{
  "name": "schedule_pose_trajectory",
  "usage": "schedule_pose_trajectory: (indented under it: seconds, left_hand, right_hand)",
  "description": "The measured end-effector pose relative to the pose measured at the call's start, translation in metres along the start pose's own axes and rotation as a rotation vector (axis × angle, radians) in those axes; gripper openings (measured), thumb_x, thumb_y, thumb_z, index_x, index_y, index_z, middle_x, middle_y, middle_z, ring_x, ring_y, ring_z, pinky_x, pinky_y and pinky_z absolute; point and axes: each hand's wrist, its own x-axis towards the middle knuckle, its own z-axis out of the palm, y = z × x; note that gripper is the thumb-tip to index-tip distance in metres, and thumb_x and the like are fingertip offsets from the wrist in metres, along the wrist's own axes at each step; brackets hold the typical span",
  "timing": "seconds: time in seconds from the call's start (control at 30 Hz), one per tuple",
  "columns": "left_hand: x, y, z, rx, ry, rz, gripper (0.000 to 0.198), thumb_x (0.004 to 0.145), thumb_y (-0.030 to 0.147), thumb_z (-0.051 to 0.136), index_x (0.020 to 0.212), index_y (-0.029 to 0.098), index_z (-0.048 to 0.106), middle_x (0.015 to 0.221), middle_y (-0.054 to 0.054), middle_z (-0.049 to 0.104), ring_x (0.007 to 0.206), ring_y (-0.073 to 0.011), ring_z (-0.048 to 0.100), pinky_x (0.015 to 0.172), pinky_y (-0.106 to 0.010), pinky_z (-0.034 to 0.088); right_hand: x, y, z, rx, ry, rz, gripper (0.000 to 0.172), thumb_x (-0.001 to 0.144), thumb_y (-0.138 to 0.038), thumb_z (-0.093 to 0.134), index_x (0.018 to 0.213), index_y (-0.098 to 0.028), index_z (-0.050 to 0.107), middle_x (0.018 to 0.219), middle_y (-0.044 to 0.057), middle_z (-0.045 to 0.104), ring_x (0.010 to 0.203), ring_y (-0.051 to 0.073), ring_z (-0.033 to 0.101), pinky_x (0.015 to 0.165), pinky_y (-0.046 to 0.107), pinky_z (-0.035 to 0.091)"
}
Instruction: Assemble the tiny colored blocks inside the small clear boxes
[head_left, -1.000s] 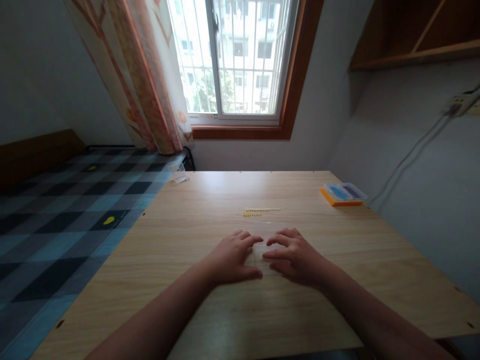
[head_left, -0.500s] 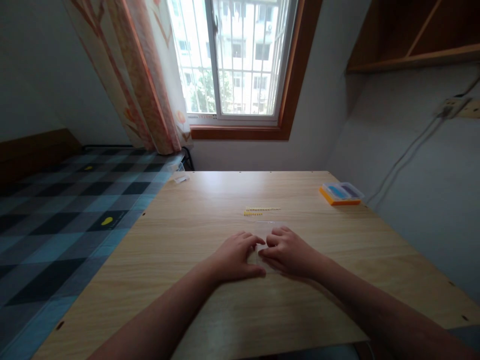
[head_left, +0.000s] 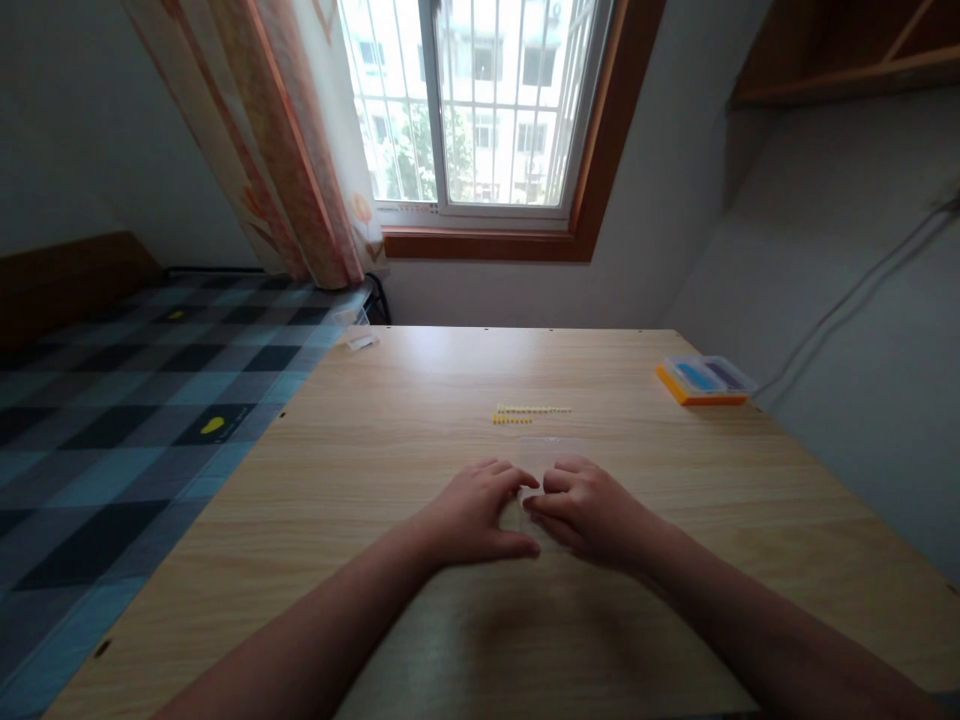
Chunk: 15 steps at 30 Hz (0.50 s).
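A clear plastic box (head_left: 551,445) lies on the wooden table in front of me, partly covered by my hands. My left hand (head_left: 480,515) grips its left side, the thumb near me and the fingers on the far side with a gap between them. Over the box, my right hand (head_left: 585,508) has its fingers curled and pinched together; whatever they hold is too small or hidden. Just beyond the box are two rows of tiny pieces, a pale yellow row (head_left: 536,409) and a shorter deep yellow row (head_left: 512,420).
An orange case with a clear lid (head_left: 705,380) sits at the table's right edge. A small clear container (head_left: 361,340) stands at the far left corner. The table (head_left: 360,430) borders a bed with a checked cover (head_left: 150,430) on the left.
The view has shifted slightly, so the table's far edge sits higher. Both hands keep nearly the same pose at the clear box.
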Motion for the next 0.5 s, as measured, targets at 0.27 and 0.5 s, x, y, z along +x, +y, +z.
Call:
schedule_pose_trajectory:
  seconds: [0.27,0.5]
  left_hand:
    - [0.0006,0.0000,-0.0013,0.011,-0.008,-0.009,0.059,0.071,0.052,0.086,0.117,0.023,0.064,0.108,-0.007,0.068,0.105,-0.0299,0.062,0.091,-0.041,0.048]
    - [0.0006,0.0013,-0.0012,0.013,-0.004,-0.018,0.059,0.071,0.051,0.085,0.118,0.023,0.064,0.108,-0.007,0.068,0.105,-0.0300,0.063,0.092,-0.043,0.049]
  right_hand:
    - [0.0002,-0.0003,-0.0033,0.042,0.007,0.011,0.022,0.100,-0.025,0.054,0.094,-0.022,0.074,0.077,0.004,0.064,0.072,0.018,0.052,0.075,0.034,0.038]
    - [0.0010,-0.0009,-0.0045,0.033,0.000,0.016,0.022,0.098,-0.022,0.054,0.088,-0.021,0.074,0.077,0.004,0.064,0.072,0.018,0.052,0.075,0.034,0.039]
